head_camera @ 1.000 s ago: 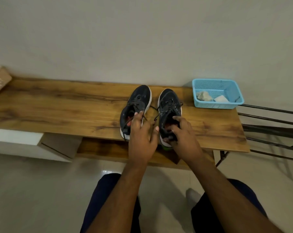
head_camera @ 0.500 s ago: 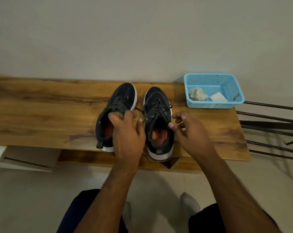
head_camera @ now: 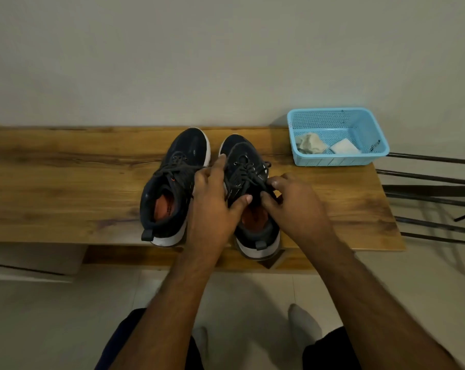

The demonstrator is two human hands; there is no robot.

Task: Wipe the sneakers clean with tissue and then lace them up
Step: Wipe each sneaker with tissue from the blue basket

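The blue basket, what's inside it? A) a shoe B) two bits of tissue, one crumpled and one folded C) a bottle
B: the blue basket at the far right end of the wooden bench holds a crumpled grey tissue and a folded white tissue beside it.

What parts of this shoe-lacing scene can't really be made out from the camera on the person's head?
- Head view: the laces of the right sneaker at its tongue are covered by the left hand and right hand, so no knot can be judged.
- The small label on the blue basket is too small to read.
- The dark metal rack is cut off by the right edge.
- The print on the left sneaker insole is too dim to read.
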